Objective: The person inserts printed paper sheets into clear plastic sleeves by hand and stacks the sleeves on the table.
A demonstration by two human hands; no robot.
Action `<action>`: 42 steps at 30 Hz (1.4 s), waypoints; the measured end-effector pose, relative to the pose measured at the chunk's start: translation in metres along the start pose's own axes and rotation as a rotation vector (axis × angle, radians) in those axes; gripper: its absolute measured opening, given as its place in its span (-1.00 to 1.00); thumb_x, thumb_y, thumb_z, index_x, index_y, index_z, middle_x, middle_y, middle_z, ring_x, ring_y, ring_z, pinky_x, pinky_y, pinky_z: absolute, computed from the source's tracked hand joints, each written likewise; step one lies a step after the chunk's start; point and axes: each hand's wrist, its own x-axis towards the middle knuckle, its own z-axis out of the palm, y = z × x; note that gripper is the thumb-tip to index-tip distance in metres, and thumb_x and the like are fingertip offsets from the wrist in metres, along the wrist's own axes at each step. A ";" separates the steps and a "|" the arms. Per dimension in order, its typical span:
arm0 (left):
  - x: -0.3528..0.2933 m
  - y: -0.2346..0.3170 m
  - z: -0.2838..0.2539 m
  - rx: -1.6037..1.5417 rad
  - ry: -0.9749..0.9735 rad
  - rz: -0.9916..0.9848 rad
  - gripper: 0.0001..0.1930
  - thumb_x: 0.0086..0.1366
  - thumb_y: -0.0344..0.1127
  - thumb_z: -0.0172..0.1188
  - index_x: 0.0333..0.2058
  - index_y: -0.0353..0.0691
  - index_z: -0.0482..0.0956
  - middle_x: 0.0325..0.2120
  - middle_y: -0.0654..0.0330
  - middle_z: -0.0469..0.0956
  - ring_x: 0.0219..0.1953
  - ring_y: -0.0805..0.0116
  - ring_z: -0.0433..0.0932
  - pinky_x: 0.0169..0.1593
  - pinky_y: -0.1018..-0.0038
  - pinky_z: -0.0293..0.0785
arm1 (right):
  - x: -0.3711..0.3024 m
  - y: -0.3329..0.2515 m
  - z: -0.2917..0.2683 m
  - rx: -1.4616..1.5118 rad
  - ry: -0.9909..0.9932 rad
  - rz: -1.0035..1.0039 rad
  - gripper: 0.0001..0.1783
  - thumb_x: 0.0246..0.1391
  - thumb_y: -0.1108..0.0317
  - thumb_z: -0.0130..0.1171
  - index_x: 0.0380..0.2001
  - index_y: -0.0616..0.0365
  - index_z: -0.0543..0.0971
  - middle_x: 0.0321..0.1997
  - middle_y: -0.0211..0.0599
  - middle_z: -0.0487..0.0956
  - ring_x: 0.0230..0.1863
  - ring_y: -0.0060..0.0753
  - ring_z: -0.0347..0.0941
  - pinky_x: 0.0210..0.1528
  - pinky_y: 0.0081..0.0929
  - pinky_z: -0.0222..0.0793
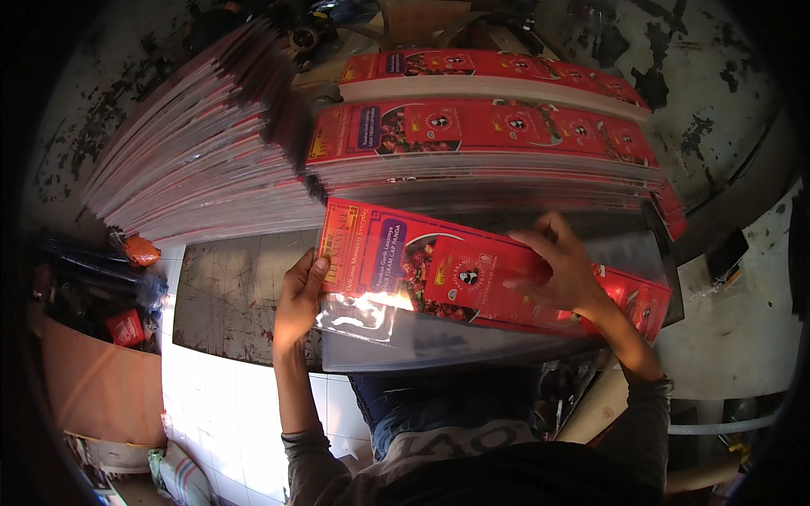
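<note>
A long red printed card strip [371, 253] slants across in front of me, with a shiny clear plastic sleeve [359, 325] showing along its lower left edge. My left hand [299, 295] pinches its left end, thumb on top. Over the right half of the strip is my right hand [561, 266], slightly blurred, its fingers apart and bent. Whether those fingertips touch the strip I cannot tell. Below the strip lies a pile of clear plastic sleeves [439, 347] at the table's front edge.
Just beyond are stacked red strips [481, 126], with another row [498, 66] behind them. A tall, fanned pile of sleeved strips [211, 160] leans at the left on the worn table [228, 295]. An orange bundle [142, 250] and a brown box [101, 379] are at far left.
</note>
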 end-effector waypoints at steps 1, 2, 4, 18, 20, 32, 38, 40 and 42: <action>-0.001 -0.002 -0.003 -0.014 0.046 0.033 -0.72 0.34 -0.26 -0.12 -0.15 -0.38 0.38 -0.43 0.29 0.47 -0.42 0.63 0.38 -0.37 0.70 0.31 | 0.000 -0.006 -0.002 0.004 0.000 -0.001 -0.33 -0.32 -0.06 0.34 -0.15 0.13 0.49 -0.29 -0.26 0.28 -0.40 -0.34 0.32 -0.43 -0.43 0.33; -0.002 0.000 -0.003 -0.014 0.043 0.032 -0.72 0.34 -0.26 -0.12 -0.15 -0.38 0.38 -0.43 0.29 0.47 -0.42 0.63 0.38 -0.37 0.70 0.31 | -0.001 -0.014 -0.004 0.011 -0.030 -0.035 -0.29 -0.36 -0.10 0.35 -0.15 0.13 0.49 -0.28 -0.27 0.27 -0.42 -0.36 0.32 -0.46 -0.45 0.34; -0.006 0.006 -0.005 -0.038 0.033 0.103 -0.72 0.33 -0.25 -0.10 -0.16 -0.36 0.39 -0.43 0.32 0.46 -0.46 0.68 0.33 -0.39 0.73 0.26 | -0.002 -0.023 -0.003 0.025 -0.051 -0.094 -0.27 -0.37 -0.15 0.33 -0.15 0.11 0.49 -0.25 -0.28 0.26 -0.44 -0.42 0.30 -0.51 -0.51 0.34; -0.016 0.012 -0.021 -0.491 0.357 0.216 -0.87 0.29 -0.32 -0.05 -0.29 -0.24 0.41 -0.36 0.29 0.49 -0.30 0.57 0.45 -0.17 0.59 0.37 | 0.009 -0.010 -0.085 -0.463 0.011 0.069 -0.20 -0.36 -0.15 0.28 -0.05 0.10 0.36 -0.24 -0.22 0.38 -0.16 -0.20 0.30 -0.06 -0.24 0.10; -0.008 0.009 -0.009 -0.526 0.386 0.080 -0.85 0.30 -0.36 -0.06 -0.22 -0.26 0.41 -0.35 0.28 0.50 -0.33 0.58 0.46 -0.24 0.63 0.41 | -0.003 0.021 -0.085 -0.329 0.173 0.138 -0.24 -0.38 -0.08 0.32 -0.10 0.13 0.37 -0.22 -0.24 0.37 -0.14 -0.19 0.29 -0.05 -0.23 0.05; 0.011 -0.022 -0.042 0.365 0.011 0.005 -0.50 0.23 -0.24 0.04 0.10 -0.26 0.16 -0.56 0.23 0.41 -0.45 0.47 0.42 -0.38 0.54 0.35 | -0.085 0.105 -0.066 -0.299 -0.079 0.320 -0.31 -0.35 -0.07 0.30 -0.15 0.10 0.40 -0.09 -0.21 0.29 0.00 -0.14 0.22 0.01 -0.21 0.02; 0.021 -0.024 -0.017 0.824 0.071 0.302 -0.44 0.05 -0.06 0.21 -0.04 -0.25 0.33 -0.17 0.04 0.28 -0.09 0.08 0.36 -0.13 0.30 0.37 | -0.082 0.102 -0.064 -0.323 -0.069 0.316 -0.23 -0.35 -0.18 0.26 -0.11 0.10 0.38 -0.11 -0.18 0.29 0.00 -0.10 0.21 -0.01 -0.21 0.03; 0.020 -0.016 -0.013 0.826 0.083 0.333 -0.44 0.01 -0.04 0.24 -0.07 -0.25 0.36 -0.17 0.07 0.28 -0.06 0.10 0.30 -0.09 0.29 0.33 | -0.081 0.103 -0.063 -0.322 -0.070 0.310 -0.22 -0.37 -0.21 0.25 -0.12 0.11 0.37 -0.13 -0.17 0.29 -0.02 -0.09 0.21 -0.02 -0.21 0.03; 0.020 -0.009 -0.010 0.971 0.016 0.363 -0.42 -0.06 -0.02 0.28 -0.11 -0.25 0.40 -0.19 0.10 0.29 -0.07 0.14 0.25 -0.03 0.26 0.25 | -0.081 0.104 -0.062 -0.322 -0.076 0.308 -0.20 -0.38 -0.24 0.24 -0.13 0.12 0.37 -0.14 -0.17 0.29 -0.05 -0.08 0.22 -0.03 -0.21 0.03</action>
